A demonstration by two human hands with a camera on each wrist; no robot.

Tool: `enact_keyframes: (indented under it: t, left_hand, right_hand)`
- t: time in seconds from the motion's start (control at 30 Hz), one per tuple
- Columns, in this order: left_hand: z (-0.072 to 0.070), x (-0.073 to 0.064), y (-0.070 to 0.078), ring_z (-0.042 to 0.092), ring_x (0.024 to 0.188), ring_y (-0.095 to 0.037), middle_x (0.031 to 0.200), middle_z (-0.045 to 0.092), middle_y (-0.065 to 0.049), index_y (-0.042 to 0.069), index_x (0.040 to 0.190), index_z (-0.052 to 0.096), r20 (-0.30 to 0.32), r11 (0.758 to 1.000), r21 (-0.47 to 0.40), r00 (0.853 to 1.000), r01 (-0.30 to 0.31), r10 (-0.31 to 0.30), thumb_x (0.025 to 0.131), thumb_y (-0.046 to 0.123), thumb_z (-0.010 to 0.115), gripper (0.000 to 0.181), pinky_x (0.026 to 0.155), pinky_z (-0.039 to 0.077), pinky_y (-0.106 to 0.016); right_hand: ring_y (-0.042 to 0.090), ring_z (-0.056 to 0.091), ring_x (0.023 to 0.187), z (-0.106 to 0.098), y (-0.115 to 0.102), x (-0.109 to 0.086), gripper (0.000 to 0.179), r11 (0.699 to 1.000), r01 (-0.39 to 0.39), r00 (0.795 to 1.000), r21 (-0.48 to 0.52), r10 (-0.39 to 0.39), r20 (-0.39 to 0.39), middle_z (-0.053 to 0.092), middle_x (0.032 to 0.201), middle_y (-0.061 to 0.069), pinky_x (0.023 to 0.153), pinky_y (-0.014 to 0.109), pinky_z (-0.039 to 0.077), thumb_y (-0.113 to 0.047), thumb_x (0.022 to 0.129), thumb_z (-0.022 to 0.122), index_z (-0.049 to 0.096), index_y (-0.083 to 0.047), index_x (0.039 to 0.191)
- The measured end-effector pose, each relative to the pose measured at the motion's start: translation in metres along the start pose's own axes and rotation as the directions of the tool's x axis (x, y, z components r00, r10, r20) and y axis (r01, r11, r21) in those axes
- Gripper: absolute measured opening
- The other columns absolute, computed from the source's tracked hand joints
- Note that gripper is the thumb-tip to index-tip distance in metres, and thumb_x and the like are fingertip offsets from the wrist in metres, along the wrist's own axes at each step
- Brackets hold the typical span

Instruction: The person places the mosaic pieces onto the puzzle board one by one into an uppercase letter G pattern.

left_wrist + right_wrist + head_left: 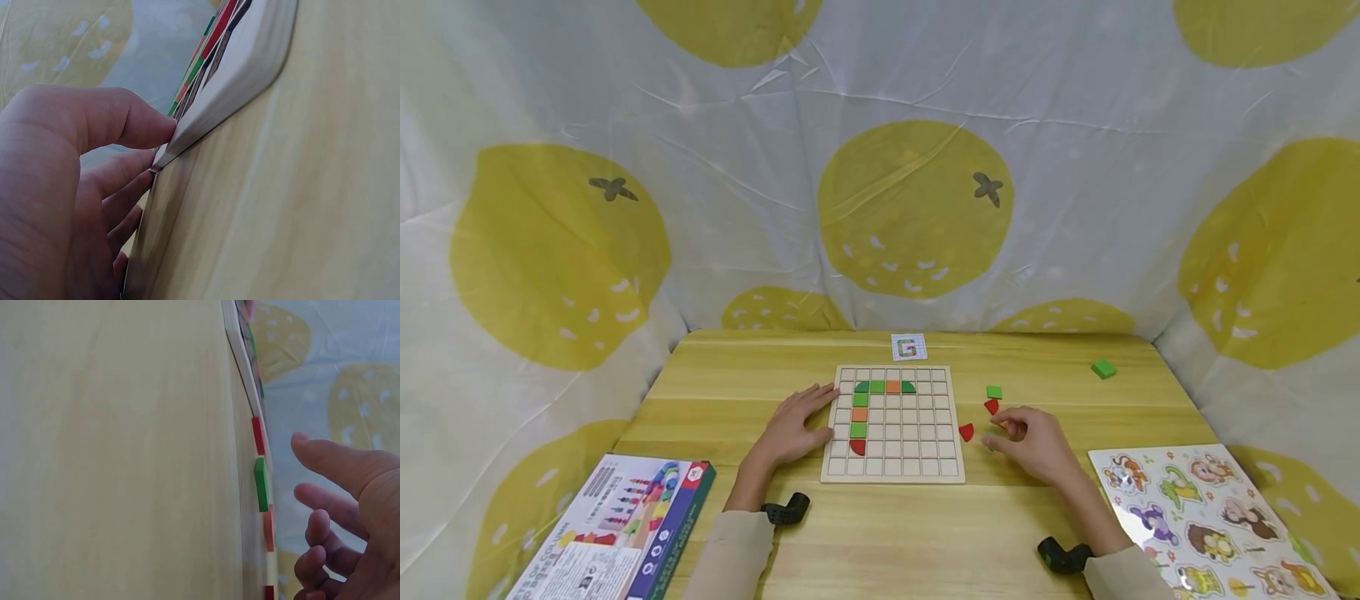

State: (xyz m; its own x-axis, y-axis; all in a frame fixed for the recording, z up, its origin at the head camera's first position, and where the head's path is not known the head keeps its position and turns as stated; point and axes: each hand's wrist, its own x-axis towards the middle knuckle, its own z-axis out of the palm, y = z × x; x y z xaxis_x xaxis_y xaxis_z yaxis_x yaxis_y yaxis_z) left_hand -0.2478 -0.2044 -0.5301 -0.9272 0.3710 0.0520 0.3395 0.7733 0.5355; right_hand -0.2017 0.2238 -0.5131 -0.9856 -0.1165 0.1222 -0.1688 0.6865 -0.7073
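A pale-wood gridboard [913, 467] bears eight red, green, orange tiles [860, 414]. Relaxed left hand [792, 427] touches it; loosely parted right hand [1033, 442] grips nothing.

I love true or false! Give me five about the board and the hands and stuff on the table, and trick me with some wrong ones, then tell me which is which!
1. The left hand touches the edge of the board. True.
2. The right hand grips the board. False: the right hand is apart from it, off to its right, holding nothing.
3. The card with a G on it lies just past the far edge of the board. True.
4. The red piece on the board is in its top right corner. False: the red piece is toward the lower left, as the head view shows.
5. The animal puzzle lies on the right side of the table. True.
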Motion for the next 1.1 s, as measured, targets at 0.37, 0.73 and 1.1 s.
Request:
enact_keyframes:
  t: [0.37,0.73,1.1]
  left_hand:
    - [0.0,-0.0003,0.001,0.029,0.157,-0.034,0.165,0.04,-0.004,0.018,0.157,0.046,-0.003,1.0,-0.003,1.0,0.0,0.0,0.09,0.03,0.063,0.07,0.127,0.019,-0.06]
    - [-0.0008,-0.0008,0.0019,0.029,0.157,-0.035,0.165,0.04,-0.005,0.017,0.157,0.046,-0.01,1.0,-0.014,1.0,-0.001,0.0,0.09,0.029,0.062,0.07,0.127,0.019,-0.061]
    - [-0.0005,-0.0011,0.0024,0.029,0.156,-0.035,0.165,0.04,-0.004,0.017,0.157,0.046,-0.003,1.0,-0.02,1.0,0.005,-0.005,0.09,0.028,0.062,0.07,0.127,0.019,-0.06]
  right_hand:
    - [0.012,0.05,0.071,-0.0015,0.005,-0.0038,0.036,0.997,-0.073,0.996,-0.015,0.074,0.047,0.059,0.076,-0.001,0.063,0.022,0.041,-0.029,0.079,0.09,0.08,-0.009,0.106]
    - [0.014,0.051,0.074,-0.0002,0.0064,-0.0038,0.025,0.995,-0.104,0.992,-0.01,0.104,0.07,0.06,0.079,0.001,0.063,0.023,0.042,-0.02,0.083,0.086,0.079,-0.006,0.102]
    - [0.014,0.05,0.073,0.0008,-0.0002,0.0009,0.023,0.997,-0.071,0.995,0.011,0.07,0.069,0.059,0.079,0.001,0.06,0.022,0.04,-0.015,0.085,0.084,0.079,-0.005,0.104]
